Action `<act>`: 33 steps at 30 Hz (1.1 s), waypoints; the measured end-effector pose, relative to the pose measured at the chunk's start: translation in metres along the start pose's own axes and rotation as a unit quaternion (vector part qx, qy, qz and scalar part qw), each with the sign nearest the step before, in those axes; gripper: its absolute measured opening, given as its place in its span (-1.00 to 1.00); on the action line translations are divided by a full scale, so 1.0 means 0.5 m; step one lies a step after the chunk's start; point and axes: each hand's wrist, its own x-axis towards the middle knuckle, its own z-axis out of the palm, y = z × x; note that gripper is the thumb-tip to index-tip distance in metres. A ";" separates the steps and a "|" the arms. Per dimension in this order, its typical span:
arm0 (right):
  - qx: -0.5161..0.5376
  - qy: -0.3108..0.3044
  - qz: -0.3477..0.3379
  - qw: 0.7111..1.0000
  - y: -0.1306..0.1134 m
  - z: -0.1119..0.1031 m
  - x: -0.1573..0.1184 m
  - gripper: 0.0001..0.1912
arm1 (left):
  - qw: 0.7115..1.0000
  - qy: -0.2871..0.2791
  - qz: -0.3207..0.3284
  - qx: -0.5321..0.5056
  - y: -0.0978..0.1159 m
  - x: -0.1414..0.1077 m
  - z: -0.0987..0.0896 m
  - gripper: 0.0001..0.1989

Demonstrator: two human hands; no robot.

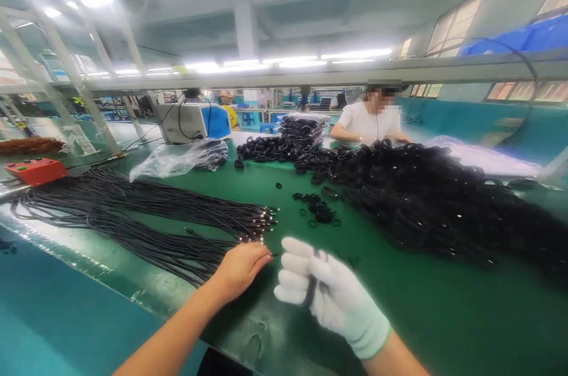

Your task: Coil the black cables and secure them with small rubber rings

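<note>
My left hand [243, 268], bare, is closed in a pinch beside the ends of a bundle of black cables [190, 248]. A thin dark tip pokes out past its fingertips, apparently a cable end; the rest is hidden by the hand. Just to the right, my right hand [331, 290] wears a white glove and curls its fingers round a narrow black strip [311, 290]. A second row of black cables [177, 198] lies behind, with shiny metal tips toward the middle. Small black loops [320, 210] are scattered beyond my hands on the green table [284, 311].
A large heap of black coiled cables [412, 186] covers the right side. Behind stand a clear plastic bag [181, 160], a blue and grey machine [190, 121] and stacked black packs [304, 127]. A red control box [36, 170] sits far left. A co-worker [370, 121] sits opposite.
</note>
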 end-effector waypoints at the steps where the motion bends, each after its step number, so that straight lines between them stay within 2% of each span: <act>1: -0.018 0.014 -0.027 0.999 -0.008 -0.003 0.001 -0.70 | 0.999 0.005 -0.003 0.047 0.001 -0.012 0.003 -0.73; 5: -0.090 0.099 -0.076 0.988 -0.026 -0.025 0.004 -0.68 | 0.988 0.000 0.015 0.151 0.056 -0.066 0.025 -0.76; 8: -0.122 0.145 -0.073 0.979 -0.017 -0.038 0.004 -0.62 | 0.985 0.008 0.060 0.162 0.106 -0.090 0.040 -0.79; 11: -0.157 0.149 -0.020 0.976 0.001 -0.041 -0.003 -0.62 | 0.977 0.036 0.116 0.177 0.117 -0.084 0.021 -0.79; 13: -0.166 0.108 0.055 0.979 0.015 -0.036 -0.010 -0.65 | 0.975 0.043 0.145 0.164 0.105 -0.068 -0.011 -0.79; 15: -0.139 0.045 0.133 0.980 0.029 -0.030 -0.015 -0.67 | 0.984 0.021 0.147 0.094 0.086 -0.051 -0.046 -0.79; 17: -0.087 -0.007 0.194 0.977 0.045 -0.023 -0.016 -0.67 | 0.993 -0.024 0.111 -0.033 0.069 -0.036 -0.064 -0.82; 19: -0.027 -0.041 0.246 0.968 0.060 -0.018 -0.013 -0.66 | 0.982 -0.065 0.049 -0.172 0.053 -0.028 -0.059 -0.85; 21: 0.024 -0.049 0.267 0.962 0.070 -0.014 -0.008 -0.64 | 0.963 -0.087 -0.006 -0.256 0.038 -0.024 -0.039 -0.86; 23: 0.044 -0.028 0.223 0.973 0.069 -0.013 -0.003 -0.66 | 0.961 -0.086 -0.035 -0.260 0.023 -0.022 -0.021 -0.83; 26: 0.013 0.018 0.066 0.998 0.045 -0.018 0.003 -0.69 | 0.984 -0.076 -0.054 -0.155 0.005 -0.018 -0.014 -0.77; 28: -0.015 0.060 -0.019 0.998 0.018 -0.028 0.005 -0.68 | 0.993 -0.062 -0.067 -0.073 0.005 -0.018 -0.015 -0.75; 31: -0.058 0.125 -0.088 0.986 -0.017 -0.048 0.006 -0.66 | 0.993 -0.028 -0.086 0.072 0.036 -0.031 -0.003 -0.73; 33: -0.086 0.146 -0.111 0.979 -0.029 -0.057 0.005 -0.67 | 0.981 -0.008 -0.085 0.173 0.071 -0.046 0.014 -0.75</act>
